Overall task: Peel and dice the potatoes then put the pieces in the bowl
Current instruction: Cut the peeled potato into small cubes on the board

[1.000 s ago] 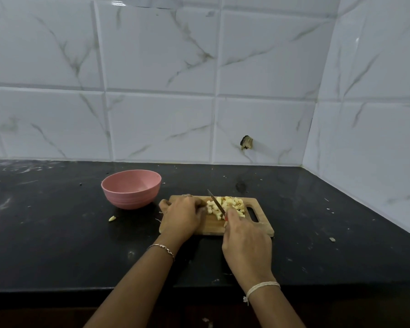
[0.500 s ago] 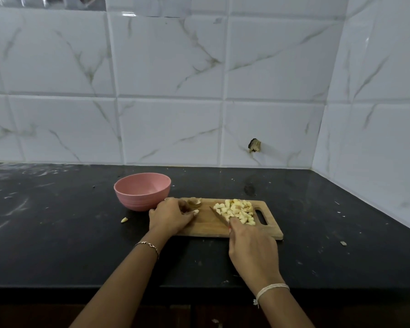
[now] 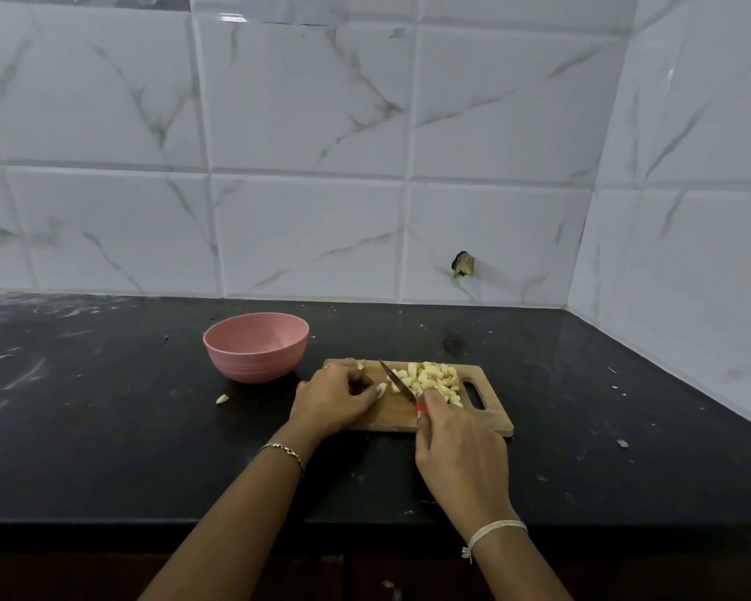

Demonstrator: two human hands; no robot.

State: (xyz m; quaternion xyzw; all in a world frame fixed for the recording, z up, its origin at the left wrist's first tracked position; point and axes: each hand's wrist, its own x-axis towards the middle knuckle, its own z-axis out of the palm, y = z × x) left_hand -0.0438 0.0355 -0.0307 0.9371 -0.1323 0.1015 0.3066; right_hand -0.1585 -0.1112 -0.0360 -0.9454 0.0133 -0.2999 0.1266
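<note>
Right hand grips the red-handled knife, blade angled over the cutting board. The diced potato pieces are heaped just beyond its fingers. Left hand rests on the board with its fingers curled, perhaps pinching a pale scrap; it's hard to tell. The pink bowl sits beyond them, leftward, on the tabletop.

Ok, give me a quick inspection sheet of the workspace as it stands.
Surface: black countertop, smeared and speckled.
Job's things: diced potato heaped on wooden cutting board; pink bowl left of the board, no pieces visible inside.
Clutter: stray potato piece near the bowl; crumbs at right.
Hands: right hand grips red-handled knife, blade at the heap; left hand rests curled on board, hold unclear.
Cables: nothing seen.
Surroundings: marble-look tiled wall with a chipped hole.
</note>
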